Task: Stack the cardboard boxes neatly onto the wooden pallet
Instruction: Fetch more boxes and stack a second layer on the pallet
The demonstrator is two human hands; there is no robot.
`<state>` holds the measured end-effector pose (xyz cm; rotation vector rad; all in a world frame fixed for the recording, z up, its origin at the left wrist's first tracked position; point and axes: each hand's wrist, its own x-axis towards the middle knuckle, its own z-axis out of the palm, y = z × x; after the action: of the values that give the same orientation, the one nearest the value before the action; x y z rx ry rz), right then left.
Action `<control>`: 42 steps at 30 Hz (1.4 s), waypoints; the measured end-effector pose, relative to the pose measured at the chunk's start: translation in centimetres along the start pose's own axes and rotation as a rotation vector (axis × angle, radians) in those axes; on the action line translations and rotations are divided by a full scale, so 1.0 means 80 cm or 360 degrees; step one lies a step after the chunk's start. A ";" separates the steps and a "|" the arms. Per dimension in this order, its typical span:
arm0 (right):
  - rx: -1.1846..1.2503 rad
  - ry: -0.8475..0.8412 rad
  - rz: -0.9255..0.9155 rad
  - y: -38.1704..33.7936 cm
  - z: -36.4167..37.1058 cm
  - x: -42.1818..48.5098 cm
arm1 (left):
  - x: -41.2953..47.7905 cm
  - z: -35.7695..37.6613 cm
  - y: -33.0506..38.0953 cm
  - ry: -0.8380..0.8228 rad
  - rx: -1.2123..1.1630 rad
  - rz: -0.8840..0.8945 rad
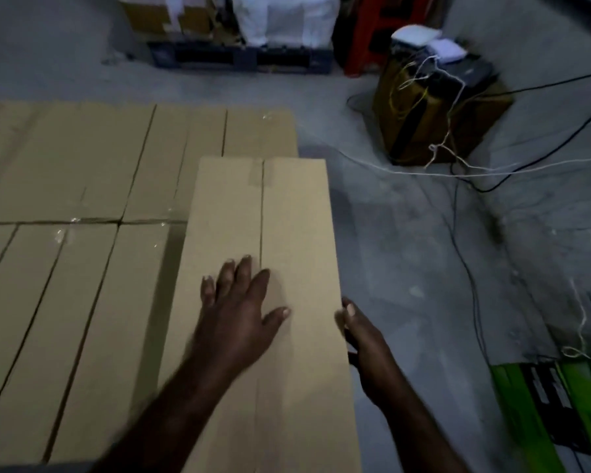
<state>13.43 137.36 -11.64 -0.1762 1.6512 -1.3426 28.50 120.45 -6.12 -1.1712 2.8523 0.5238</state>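
Left hand (238, 308) lies flat, fingers spread, on top of the long cardboard box (270, 268); right hand (362, 336) curls round its rt edge, thumb on top. The box sits raised, slightly askew, w/ a dark gap to the left of the palm. Beyond and left, a layer of stacked boxes (82, 172) looks nearly complete. Pallet itself hidden. Likely last in the row, not yet seated.

Top cardboard box (263, 302): plain tan, one darker seam line down the middle.
Stacked boxes (82, 199): same tan, glinting clear tape.
Floor (423, 250): mottled grey.
Cables (492, 169): white and black.
Far box (437, 121): yellow-brown with black band (blurred).
Carton (553, 414): bright green, black panels.
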 end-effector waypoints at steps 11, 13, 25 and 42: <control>0.0061 0.0001 0.0274 0.014 0.002 0.117 | 0.223 -0.003 0.093 0.0080 0.0105 -0.0052; 0.0048 0.0000 0.0322 0.020 0.006 0.146 | 0.264 -0.006 0.104 0.0119 0.0143 -0.0093; -0.0017 -0.0164 0.0343 -0.030 0.020 0.317 | 0.347 -0.011 0.110 0.0346 0.0061 -0.0091; -0.0150 -0.0200 0.0422 -0.062 0.037 0.360 | 0.351 -0.006 0.091 0.0346 -0.0032 -0.0076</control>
<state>-1.72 115.33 -23.91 -0.0911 1.5716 -1.0352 3.35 105.98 -7.33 -1.3758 2.9935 0.4505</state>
